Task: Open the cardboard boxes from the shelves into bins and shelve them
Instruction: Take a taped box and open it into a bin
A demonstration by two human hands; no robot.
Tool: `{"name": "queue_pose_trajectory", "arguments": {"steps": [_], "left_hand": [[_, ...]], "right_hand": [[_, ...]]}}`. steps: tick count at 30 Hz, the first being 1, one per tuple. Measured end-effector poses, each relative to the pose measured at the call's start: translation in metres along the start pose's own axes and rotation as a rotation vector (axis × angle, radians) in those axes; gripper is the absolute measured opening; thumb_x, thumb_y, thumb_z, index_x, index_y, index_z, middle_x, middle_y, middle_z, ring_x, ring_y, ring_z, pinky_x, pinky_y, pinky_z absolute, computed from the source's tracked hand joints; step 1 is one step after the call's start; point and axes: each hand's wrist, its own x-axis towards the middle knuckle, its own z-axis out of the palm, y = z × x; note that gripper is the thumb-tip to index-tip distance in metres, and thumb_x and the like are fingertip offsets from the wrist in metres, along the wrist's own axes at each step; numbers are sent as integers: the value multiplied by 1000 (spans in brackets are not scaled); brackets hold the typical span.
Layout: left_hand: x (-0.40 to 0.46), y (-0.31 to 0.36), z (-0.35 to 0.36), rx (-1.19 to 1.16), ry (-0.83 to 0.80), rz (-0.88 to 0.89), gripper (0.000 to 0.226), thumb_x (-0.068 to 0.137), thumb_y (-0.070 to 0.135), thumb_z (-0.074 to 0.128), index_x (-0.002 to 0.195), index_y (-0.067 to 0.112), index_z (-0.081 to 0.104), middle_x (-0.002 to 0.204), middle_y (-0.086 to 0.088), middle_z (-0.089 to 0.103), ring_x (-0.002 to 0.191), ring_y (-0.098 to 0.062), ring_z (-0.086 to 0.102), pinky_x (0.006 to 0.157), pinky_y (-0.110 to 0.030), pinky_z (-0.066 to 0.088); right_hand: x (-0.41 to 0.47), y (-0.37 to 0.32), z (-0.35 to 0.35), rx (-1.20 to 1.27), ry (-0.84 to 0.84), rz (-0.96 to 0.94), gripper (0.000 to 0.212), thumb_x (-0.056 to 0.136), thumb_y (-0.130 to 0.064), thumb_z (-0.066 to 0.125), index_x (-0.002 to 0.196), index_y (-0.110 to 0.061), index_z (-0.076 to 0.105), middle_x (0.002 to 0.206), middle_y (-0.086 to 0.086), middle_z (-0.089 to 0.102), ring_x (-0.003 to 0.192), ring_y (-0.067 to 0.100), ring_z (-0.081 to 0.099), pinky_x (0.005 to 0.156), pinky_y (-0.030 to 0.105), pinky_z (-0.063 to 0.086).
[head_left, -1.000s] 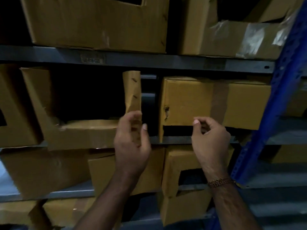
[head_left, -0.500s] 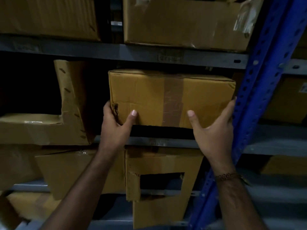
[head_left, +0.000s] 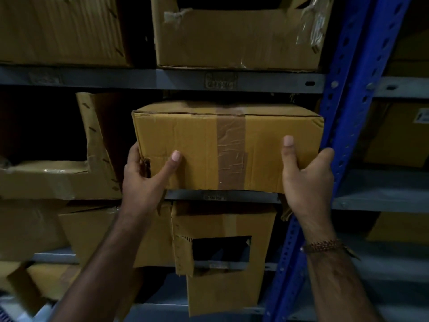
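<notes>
A sealed cardboard box (head_left: 197,145) with a strip of brown tape down its front sits on the middle shelf (head_left: 222,196), its front sticking out past the shelf edge. My left hand (head_left: 146,175) grips its lower left corner, thumb on the front face and fingers round the side. My right hand (head_left: 306,180) grips the lower right corner the same way, next to the blue upright. Both hands are shut on the box.
A blue perforated upright (head_left: 348,112) stands right of the box. A cut-open cardboard bin (head_left: 58,177) sits to its left. More cut bins fill the shelf above (head_left: 232,43) and the shelves below (head_left: 222,263). Further boxes lie beyond the upright at the right.
Both hands moved from in front of the shelf onto the sealed box's lower corners. The box has since slid forward, out over the shelf edge.
</notes>
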Motion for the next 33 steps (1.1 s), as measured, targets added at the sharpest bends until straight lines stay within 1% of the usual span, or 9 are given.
{"name": "queue_pose_trajectory", "arguments": {"steps": [6, 10, 13, 18, 21, 23, 26, 29, 33], "left_hand": [[-17, 21, -18, -101, -60, -23, 86, 78, 44, 87, 144, 43, 33, 139, 11, 54, 123, -12, 59, 97, -49, 59], [-36, 33, -39, -111, -77, -17, 101, 57, 67, 87, 140, 50, 32, 140, 12, 51, 121, -8, 59, 73, -25, 63], [-48, 45, -61, -133, -65, -16, 99, 63, 82, 74, 148, 52, 33, 143, 13, 52, 127, -15, 57, 87, -46, 60], [-79, 59, -105, -205, -156, -88, 82, 78, 87, 52, 152, 55, 35, 152, 6, 49, 135, -27, 53, 97, -61, 53], [-101, 77, -133, -267, -180, -195, 87, 77, 96, 40, 152, 53, 37, 152, 2, 48, 136, -29, 51, 108, -65, 43], [-115, 95, -154, -317, -183, -250, 75, 85, 89, 35, 144, 46, 49, 144, 1, 54, 131, -27, 54, 107, -60, 43], [-133, 114, -189, -344, -236, -287, 39, 94, 72, 49, 122, 46, 57, 134, -3, 57, 121, -30, 59, 95, -52, 49], [-157, 114, -222, -341, -273, -353, 54, 79, 61, 63, 128, 37, 56, 139, -12, 52, 123, -40, 55, 101, -64, 44], [-197, 104, -254, -393, -350, -357, 41, 84, 36, 56, 122, 24, 59, 129, -14, 53, 106, -36, 55, 79, -48, 46]], "right_hand": [[-28, -18, -12, 77, 57, 5, 73, 88, -86, 46, 115, -19, 40, 95, -1, 60, 74, 14, 61, 60, 32, 56], [-54, -32, -29, 119, 62, 15, 76, 86, -94, 29, 118, -30, 51, 102, -3, 63, 82, 13, 64, 69, 32, 52], [-75, -58, -46, 150, 50, 79, 81, 78, -101, 20, 90, -30, 58, 102, 9, 65, 78, 16, 63, 68, 34, 51], [-115, -117, -79, 315, 14, 250, 81, 97, -76, 28, 144, -14, 50, 142, 22, 52, 120, 33, 56, 102, 55, 51], [-147, -142, -95, 319, 0, 320, 58, 90, -81, 52, 114, -28, 59, 124, 17, 66, 113, 37, 65, 97, 55, 57], [-167, -152, -109, 313, -54, 366, 44, 91, -62, 70, 117, -28, 61, 120, 6, 68, 109, 27, 67, 100, 55, 55], [-195, -167, -133, 385, -203, 414, 40, 92, -31, 73, 130, -24, 64, 122, 3, 71, 112, 22, 64, 100, 46, 53], [-228, -182, -152, 461, -309, 481, 22, 97, -33, 69, 108, -15, 77, 94, -2, 81, 103, 22, 70, 90, 37, 52], [-268, -185, -161, 327, -308, 587, 92, 65, -63, 93, 130, -4, 65, 115, 16, 77, 98, 29, 78, 69, 34, 63]]}}
